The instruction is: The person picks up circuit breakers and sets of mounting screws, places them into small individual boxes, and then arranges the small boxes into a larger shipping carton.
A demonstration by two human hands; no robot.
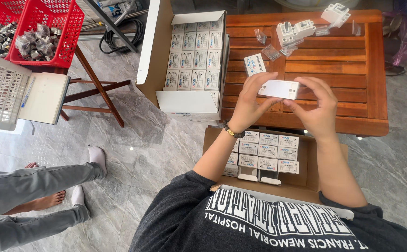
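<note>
Gripping white plate [278, 88] in both hands' fingers [306, 93], wooden table [352, 70], boxed cartons [191, 56] nearby

The part [279, 89] between the hands is plain white, the slatted table [348, 70] reddish-brown wood, the stacked small boxes [193, 53] white with blue print, the baskets [49, 28] red mesh, the floor [138, 154] grey marbled tile, and the wristband [233, 131] dark beads with gold.

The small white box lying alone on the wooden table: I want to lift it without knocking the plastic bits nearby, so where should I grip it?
Probably grip the small white box across its two long sides, coming from above. It lies flat with its top face exposed, and the clear plastic bits sit just beyond it.
</note>
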